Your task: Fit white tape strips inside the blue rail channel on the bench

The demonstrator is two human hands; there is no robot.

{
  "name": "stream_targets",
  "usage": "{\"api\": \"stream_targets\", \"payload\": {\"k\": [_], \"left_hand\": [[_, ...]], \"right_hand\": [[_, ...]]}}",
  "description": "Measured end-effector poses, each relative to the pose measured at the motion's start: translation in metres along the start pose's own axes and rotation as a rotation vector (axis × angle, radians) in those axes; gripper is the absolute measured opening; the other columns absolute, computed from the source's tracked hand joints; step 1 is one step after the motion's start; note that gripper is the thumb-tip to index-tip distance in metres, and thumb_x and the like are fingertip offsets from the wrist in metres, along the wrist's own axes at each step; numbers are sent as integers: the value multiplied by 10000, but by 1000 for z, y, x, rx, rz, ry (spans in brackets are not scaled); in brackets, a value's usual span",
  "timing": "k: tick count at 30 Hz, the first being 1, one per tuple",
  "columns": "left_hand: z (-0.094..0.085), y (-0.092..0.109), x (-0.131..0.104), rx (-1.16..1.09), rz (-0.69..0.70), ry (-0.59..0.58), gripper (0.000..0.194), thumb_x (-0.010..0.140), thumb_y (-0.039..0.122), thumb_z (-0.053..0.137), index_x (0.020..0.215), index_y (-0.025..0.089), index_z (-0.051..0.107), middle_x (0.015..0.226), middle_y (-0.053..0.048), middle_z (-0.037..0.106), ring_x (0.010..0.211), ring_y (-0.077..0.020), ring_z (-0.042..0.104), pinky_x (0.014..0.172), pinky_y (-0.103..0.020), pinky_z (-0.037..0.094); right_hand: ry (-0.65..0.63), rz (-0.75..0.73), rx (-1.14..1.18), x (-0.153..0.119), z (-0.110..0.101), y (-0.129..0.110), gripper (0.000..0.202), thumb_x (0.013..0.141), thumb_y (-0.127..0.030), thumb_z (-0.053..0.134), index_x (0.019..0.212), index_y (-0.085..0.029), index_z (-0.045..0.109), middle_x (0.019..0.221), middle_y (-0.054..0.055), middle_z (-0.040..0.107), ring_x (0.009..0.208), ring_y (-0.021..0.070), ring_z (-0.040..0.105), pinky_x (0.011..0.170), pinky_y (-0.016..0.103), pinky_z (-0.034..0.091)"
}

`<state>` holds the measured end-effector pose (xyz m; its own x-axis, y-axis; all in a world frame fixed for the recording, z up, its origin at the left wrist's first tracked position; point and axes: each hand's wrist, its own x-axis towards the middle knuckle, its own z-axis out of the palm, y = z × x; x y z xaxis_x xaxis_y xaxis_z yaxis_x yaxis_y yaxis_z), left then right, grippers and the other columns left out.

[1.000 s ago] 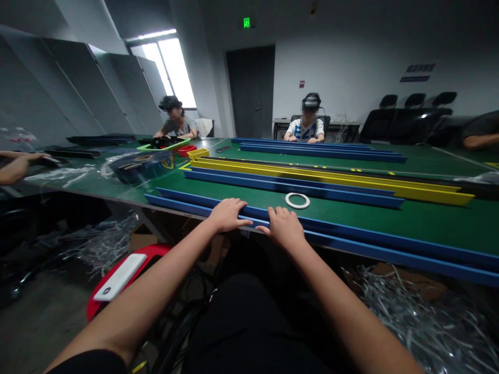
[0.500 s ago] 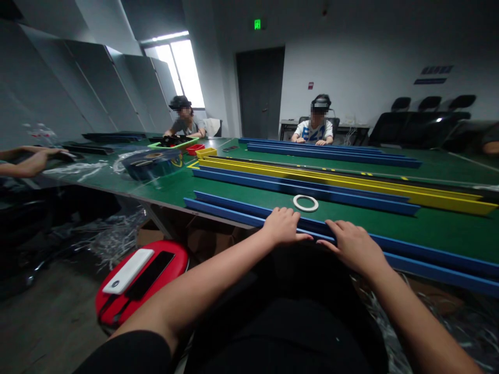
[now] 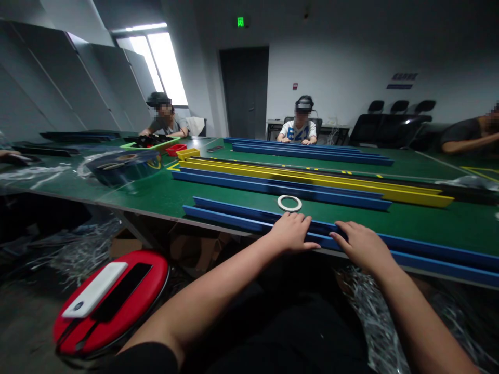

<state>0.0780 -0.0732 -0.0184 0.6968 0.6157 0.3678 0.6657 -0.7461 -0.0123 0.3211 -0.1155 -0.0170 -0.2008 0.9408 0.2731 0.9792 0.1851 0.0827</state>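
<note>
A long blue channel (image 3: 234, 217) lies along the near edge of the green table (image 3: 241, 195). My left hand (image 3: 293, 232) is closed over it near the middle, fingers over the far wall and thumb on the near side. To the right, my right hand (image 3: 360, 245) grips the same channel, its fingertips bent over the far wall. A small gap separates the two hands. Just beyond my left hand, a white ring (image 3: 289, 203) lies flat on the table.
Yellow channels (image 3: 331, 182) and another blue channel (image 3: 280, 191) lie farther back. A wide film roll (image 3: 125, 165) sits at the left. Beside me, a red stool (image 3: 150, 283) holds a white device and a black phone. People sit around the table.
The view has turned right, bringing another person in at the right edge. Both hands, still on the blue channel, have shifted right along with it relative to the white ring.
</note>
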Motion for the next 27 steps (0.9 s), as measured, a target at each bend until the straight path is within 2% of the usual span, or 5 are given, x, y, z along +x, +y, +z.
{"api": "stream_targets", "payload": {"k": [7, 14, 17, 21, 27], "left_hand": [[-8, -29, -20, -17, 20, -10, 672, 855, 536, 561, 1407, 171, 446, 1352, -134, 572, 1237, -272, 529, 1038, -393, 389], [-47, -136, -91, 48, -238, -142, 839, 784, 774, 495, 1431, 240, 465, 1339, -133, 590, 1225, -315, 546, 1037, -417, 387], [-58, -163, -115, 54, -288, -139, 838, 782, 793, 473, 1402, 229, 503, 1300, -126, 613, 1205, -305, 552, 1031, -407, 387], [-56, -163, -124, 95, -330, -36, 761, 787, 770, 497, 1312, 224, 573, 1196, -108, 640, 1133, -289, 568, 1007, -401, 394], [-48, -144, -116, 91, -345, 2, 727, 771, 771, 521, 1276, 253, 593, 1143, -98, 635, 1095, -292, 563, 977, -413, 400]], "right_hand": [[45, -51, 63, 26, -11, -93, 570, 966, -588, 279, 1247, -189, 573, 1152, 142, 649, 1061, 257, 584, 941, 400, 382], [-34, -203, 143, 69, -16, -180, 601, 935, -648, 303, 1229, -189, 557, 1122, 149, 626, 1037, 263, 579, 890, 394, 403], [13, -157, 124, 79, -10, -202, 718, 899, -721, 265, 1293, -178, 521, 1126, 164, 613, 1046, 301, 567, 871, 447, 411], [83, -116, 87, 80, -4, -211, 773, 853, -772, 300, 1239, -150, 550, 1088, 176, 601, 1046, 306, 555, 874, 451, 411], [42, -127, 41, 73, -7, -191, 751, 829, -789, 330, 1132, -152, 587, 1024, 161, 616, 1004, 292, 574, 849, 416, 426]]}}
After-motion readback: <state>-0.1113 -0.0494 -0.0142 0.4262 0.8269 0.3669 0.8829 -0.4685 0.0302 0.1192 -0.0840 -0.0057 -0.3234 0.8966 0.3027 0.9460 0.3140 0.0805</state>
